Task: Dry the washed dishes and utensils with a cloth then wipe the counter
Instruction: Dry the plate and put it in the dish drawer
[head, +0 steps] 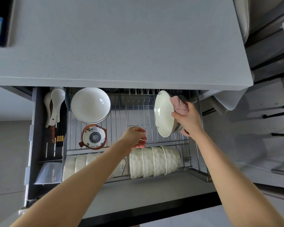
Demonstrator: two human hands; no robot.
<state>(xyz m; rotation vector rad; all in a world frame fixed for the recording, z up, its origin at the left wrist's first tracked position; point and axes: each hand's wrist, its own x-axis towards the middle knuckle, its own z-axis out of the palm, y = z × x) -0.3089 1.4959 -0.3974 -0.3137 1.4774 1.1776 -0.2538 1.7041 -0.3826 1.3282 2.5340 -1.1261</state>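
Right hand (186,119) closed in a grip on a white plate (164,113) stood on edge, pink cloth (179,105) bunched behind it, at the right end of the wire rack (134,108) in the open drawer, likely slotting it upright. Left hand (135,136) loosely curled, empty, hovering mid-rack. Bench (121,46) above, not yet wiped.

Bright, even daylight washes the grey counter (121,46) with almost no shadow, small glare spots glint on the white plate (163,115) and the stacked bowls (90,104), the left hand (135,137) is slightly motion-blurred, and wide-angle distortion bends the frame's edges.
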